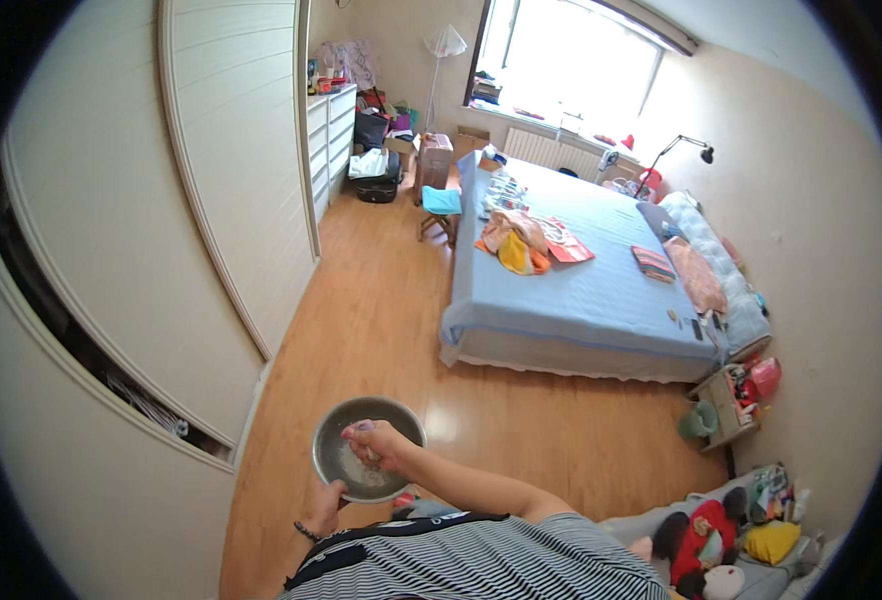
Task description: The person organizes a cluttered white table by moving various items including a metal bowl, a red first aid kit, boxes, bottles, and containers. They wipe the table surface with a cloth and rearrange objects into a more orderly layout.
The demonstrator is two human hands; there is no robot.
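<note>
A round grey metal basin (333, 440) is in front of my body, above the wooden floor. My left hand (325, 504) grips its near left rim, the thumb lying over the edge. A dark bracelet (308, 531) circles that wrist. My right hand (381, 445) reaches in from the right and hovers over the inside of the basin, its fingers curled closed. Something small and pale may be in those fingers, too small to make out. Pale bits or wet marks show on the basin's bottom.
Wardrobe doors (231, 180) stand along the left. A bed (581, 300) with a blue cover fills the far right, clothes (516, 240) on it. A stool (441, 205) and suitcase (433, 165) stand beyond. Near right are a nightstand (723, 410), green bin (698, 421) and plush toys (706, 540).
</note>
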